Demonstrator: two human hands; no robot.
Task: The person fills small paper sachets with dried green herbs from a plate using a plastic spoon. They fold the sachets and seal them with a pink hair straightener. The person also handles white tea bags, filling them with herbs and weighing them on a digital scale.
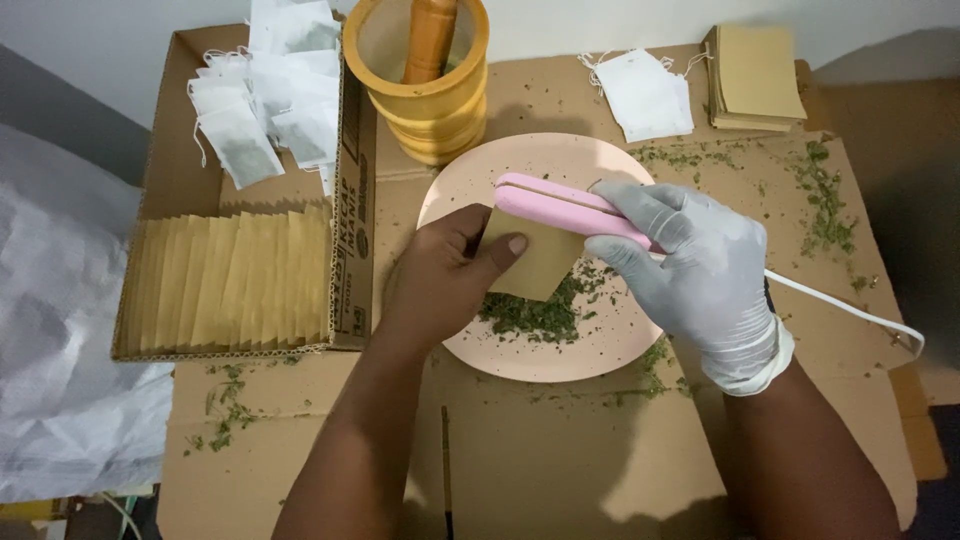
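Over the pink plate (470, 190) | left hand (440, 275) pinches a brown sachet (535, 262) | gloved right hand (700, 270) clamps pink sealer (560, 208) on its edge | sealing step; next needs steady squeeze.

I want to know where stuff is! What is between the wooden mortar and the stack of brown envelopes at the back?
In the head view, a small pile of white tea bags with strings lies between the wooden mortar and the brown envelope stack.

left of grip: cardboard box (155, 160), tan envelopes (235, 280), white tea bags (265, 90) | above: wooden mortar (430, 105), pestle (430, 35) | upper right: loose tea bags (648, 92), tan envelope stack (757, 78) | far left: white sack (55, 330)
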